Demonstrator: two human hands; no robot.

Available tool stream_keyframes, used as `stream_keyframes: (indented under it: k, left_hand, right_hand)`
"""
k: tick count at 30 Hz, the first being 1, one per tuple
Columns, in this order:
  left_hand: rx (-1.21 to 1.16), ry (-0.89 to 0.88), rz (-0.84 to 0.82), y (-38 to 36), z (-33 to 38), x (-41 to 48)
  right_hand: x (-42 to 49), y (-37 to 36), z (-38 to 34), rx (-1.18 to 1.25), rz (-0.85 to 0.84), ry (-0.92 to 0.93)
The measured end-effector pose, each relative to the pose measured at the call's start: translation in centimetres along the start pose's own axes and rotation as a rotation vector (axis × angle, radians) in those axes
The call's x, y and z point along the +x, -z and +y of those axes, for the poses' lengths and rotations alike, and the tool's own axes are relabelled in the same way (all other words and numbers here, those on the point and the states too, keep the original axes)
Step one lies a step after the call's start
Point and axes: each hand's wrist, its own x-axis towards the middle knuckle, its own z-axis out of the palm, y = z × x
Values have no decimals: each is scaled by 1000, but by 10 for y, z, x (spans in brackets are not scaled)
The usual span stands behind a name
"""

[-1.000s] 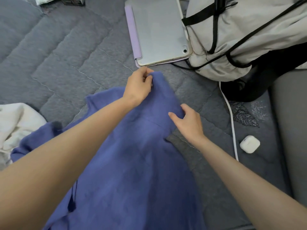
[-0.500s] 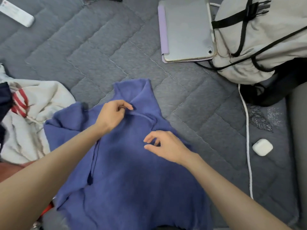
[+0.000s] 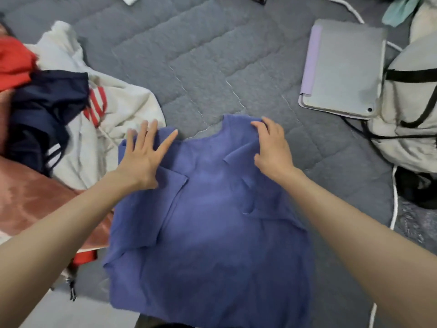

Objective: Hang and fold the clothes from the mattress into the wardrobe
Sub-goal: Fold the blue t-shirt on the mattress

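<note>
A blue knit top (image 3: 210, 228) lies spread flat on the grey quilted mattress (image 3: 212, 67), neck end away from me, with both sleeves folded in over its body. My left hand (image 3: 144, 155) presses flat on its left shoulder with fingers spread and straight. On the right shoulder my right hand (image 3: 272, 147) rests with its fingertips bent down onto the cloth near the neck edge. A pile of other clothes (image 3: 59, 119) lies at the left: cream, navy with stripes, red and pink pieces.
A tablet in a lilac cover (image 3: 343, 67) lies at the upper right beside a beige backpack with black straps (image 3: 411, 110). A white cable (image 3: 393, 209) runs down the right side. Bare mattress stretches beyond the top's neck.
The view shifted right to left, bringing the clothes pile into sight. Both hands let go of the cloth they pinched and moved apart to the shoulders; the top now lies flatter.
</note>
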Motion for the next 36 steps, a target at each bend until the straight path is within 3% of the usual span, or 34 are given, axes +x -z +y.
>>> stream_keyframes:
  k: [3,7,15,24,31,36]
  left_hand:
    - [67,61,-73,5,-10,7]
    - [111,52,26,6,-12,13]
    - [-90,36,2,1,-14,0]
    - [-73,78,187,42,-30,15]
    - [-109,101,434,75,-32,32]
    - [-248,6,437,55,-25,9]
  right_hand:
    - [24,1,-11,-217,-128,12]
    - [38,-1,-20,-412,-128,9]
    - [21,8,-30,-477,-231,102]
    - [26,44,-32,-464,-14,115]
    - [29,61,-22,-417,273,100]
    - [1,47,-22,-297,305,79]
